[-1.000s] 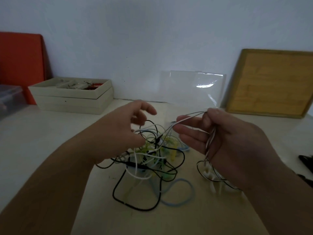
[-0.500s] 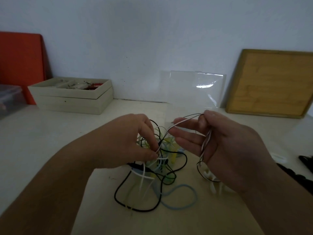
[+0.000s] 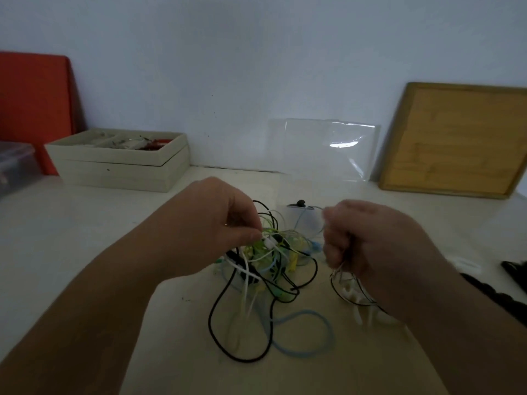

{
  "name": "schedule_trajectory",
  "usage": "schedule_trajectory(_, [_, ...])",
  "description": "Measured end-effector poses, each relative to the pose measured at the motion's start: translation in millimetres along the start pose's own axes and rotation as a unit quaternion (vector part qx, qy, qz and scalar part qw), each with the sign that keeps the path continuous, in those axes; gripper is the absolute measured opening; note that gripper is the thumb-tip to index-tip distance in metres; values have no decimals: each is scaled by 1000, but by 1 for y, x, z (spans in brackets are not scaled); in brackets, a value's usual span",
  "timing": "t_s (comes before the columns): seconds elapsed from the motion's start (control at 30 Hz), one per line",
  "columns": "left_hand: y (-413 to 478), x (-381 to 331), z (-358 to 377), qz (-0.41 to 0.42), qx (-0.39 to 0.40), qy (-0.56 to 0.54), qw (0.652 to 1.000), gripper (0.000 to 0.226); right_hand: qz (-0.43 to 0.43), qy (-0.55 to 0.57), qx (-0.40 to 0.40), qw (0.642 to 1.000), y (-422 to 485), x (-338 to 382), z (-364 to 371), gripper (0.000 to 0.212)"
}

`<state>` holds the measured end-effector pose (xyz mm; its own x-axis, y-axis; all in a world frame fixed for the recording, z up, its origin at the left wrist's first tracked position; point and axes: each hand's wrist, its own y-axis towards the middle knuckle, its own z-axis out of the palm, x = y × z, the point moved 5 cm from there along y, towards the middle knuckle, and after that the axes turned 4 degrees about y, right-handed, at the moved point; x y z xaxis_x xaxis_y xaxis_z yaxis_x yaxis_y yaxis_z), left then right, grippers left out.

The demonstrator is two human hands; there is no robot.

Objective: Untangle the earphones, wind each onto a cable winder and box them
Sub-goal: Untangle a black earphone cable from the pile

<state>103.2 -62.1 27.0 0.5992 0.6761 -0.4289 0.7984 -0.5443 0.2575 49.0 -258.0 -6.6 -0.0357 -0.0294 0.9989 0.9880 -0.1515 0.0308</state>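
left hand (image 3: 216,223) is pinching a white strand (image 3: 268,244) atop the tangled heap of black, white, green and pale blue earphone cables (image 3: 271,269) on the pale tabletop (image 3: 85,252). that stuff's light, floppy and snaggy, so i'd grab near a plug, not mid-loop. right hand (image 3: 370,246) is fisted round thin black and white cords (image 3: 342,292), but it's blurry and i can't tell which ones.

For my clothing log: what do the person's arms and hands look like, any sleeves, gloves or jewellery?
The left arm and right arm are bare to the frame edge; no sleeve shows. The left hand and right hand wear no gloves, and no watch, bracelet or ring is visible. The right hand is blurred, so small marks may escape.
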Motion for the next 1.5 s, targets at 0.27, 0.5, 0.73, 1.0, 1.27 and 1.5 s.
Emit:
schedule_trajectory(0.27, [1,-1,3,19,-1,-30,999,15,-96,-279,38,955,-13,2,33,23])
schedule_trajectory(0.5, [0,-7,7,14,39,-89,995,14,-28,-101,42,994,-13,-8,36,23])
schedule_trajectory(0.73, [-4,14,-2,-54,48,10,997,15,-125,-171,27,977,-14,22,15,16])
schedule_trajectory(1.0, [-6,30,-16,-124,-25,62,990,26,-173,-290,13,941,-19,47,-5,34])
schedule_trajectory(1.27, [-9,36,-23,-174,-84,133,972,19,-182,-274,2,944,-15,48,-16,48])
schedule_trajectory(1.5, [-6,-21,-10,24,-88,-4,996,31,-223,-246,31,943,-22,53,-8,55])
